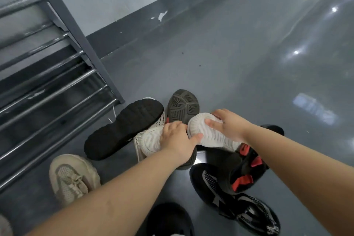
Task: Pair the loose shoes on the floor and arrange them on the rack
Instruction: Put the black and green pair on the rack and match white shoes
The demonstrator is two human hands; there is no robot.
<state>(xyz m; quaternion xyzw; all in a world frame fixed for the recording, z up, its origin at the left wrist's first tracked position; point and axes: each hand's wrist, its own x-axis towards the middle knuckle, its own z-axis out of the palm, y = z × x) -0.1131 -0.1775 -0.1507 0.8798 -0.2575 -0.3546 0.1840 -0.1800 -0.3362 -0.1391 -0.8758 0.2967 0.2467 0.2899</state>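
The metal rack stood at the left, on the grey floor. Near its foot lay a heap of loose shoes. A black-soled shoe lay sole up, and a beige sneaker sat upright near it. The left hand had its grip curled around one white shoe. The right hand lay on the second white shoe, sole up, fingers nearly straight, grip wide.
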